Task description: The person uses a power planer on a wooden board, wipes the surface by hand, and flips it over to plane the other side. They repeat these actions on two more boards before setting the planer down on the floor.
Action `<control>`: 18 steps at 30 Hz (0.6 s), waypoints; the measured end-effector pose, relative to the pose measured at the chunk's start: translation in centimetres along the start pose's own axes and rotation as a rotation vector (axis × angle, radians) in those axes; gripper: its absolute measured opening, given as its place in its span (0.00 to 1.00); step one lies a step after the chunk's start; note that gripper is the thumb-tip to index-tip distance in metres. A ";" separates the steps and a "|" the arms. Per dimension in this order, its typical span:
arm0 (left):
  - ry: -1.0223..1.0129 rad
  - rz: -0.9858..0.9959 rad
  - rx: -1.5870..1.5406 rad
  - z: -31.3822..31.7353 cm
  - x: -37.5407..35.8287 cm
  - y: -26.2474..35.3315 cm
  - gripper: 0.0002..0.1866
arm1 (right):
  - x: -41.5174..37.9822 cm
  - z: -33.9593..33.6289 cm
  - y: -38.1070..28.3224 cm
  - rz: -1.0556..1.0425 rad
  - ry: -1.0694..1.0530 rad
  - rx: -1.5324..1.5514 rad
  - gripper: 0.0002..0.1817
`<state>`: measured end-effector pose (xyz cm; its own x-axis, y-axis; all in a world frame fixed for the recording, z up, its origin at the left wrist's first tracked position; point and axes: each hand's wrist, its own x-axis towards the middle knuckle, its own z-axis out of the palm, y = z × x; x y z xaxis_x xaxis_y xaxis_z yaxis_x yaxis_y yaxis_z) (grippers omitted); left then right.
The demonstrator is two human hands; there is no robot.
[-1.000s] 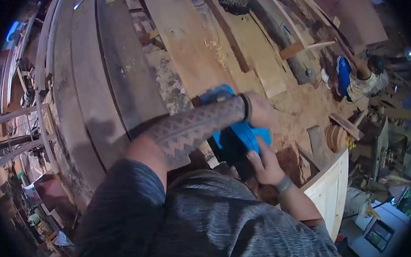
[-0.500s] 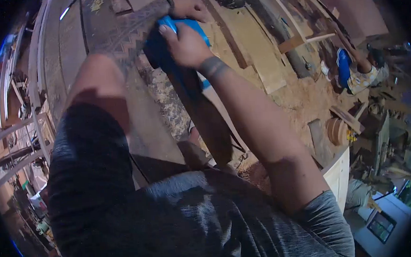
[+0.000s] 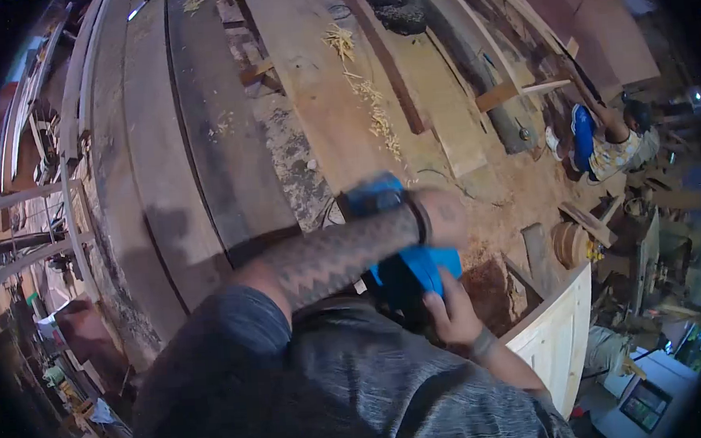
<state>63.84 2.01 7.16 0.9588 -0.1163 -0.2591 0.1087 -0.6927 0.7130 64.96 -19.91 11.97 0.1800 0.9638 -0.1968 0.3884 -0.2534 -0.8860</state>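
Note:
A blue and black power tool point(image 3: 430, 269), blurred by motion, is close to my body at the near edge of the boards. My right hand point(image 3: 459, 313) is closed round its near end, with the thumb and fingers against the blue casing. My tattooed left forearm crosses over the tool. My left hand point(image 3: 444, 217) lies just beyond the black wristband, above the tool's right side; its fingers are smeared and what they touch is hidden. A wide wooden board point(image 3: 310, 85) with curled shavings point(image 3: 378, 121) stretches away from the tool.
Long dark planks point(image 3: 207, 107) lie on the left. A black bundle point(image 3: 396, 9) and a round post point(image 3: 513, 125) are at the upper right. A pale panelled piece point(image 3: 558, 335) stands at the lower right. Another person point(image 3: 611, 143) crouches at the far right.
Both hands and the blue tool have moved from the far part of the boards back towards my body and to the right. The board and its shavings now show.

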 end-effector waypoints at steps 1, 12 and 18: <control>-0.009 -0.013 0.028 0.4 -0.1 1.1 0.26 | -1.0 -0.3 0.5 0.003 -0.032 0.021 0.23; -0.002 0.121 0.211 -11.5 -1.3 -13.0 0.27 | 17.0 3.0 -4.0 0.050 0.031 0.000 0.22; 0.359 0.065 0.441 -25.3 -1.1 -27.1 0.18 | 37.3 3.7 -4.5 -0.169 0.144 0.064 0.31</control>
<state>66.46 38.89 4.63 0.9972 0.0273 0.0690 0.0005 -0.9325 0.3611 66.55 17.48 7.10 0.2462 0.9691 0.0145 0.3667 -0.0792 -0.9270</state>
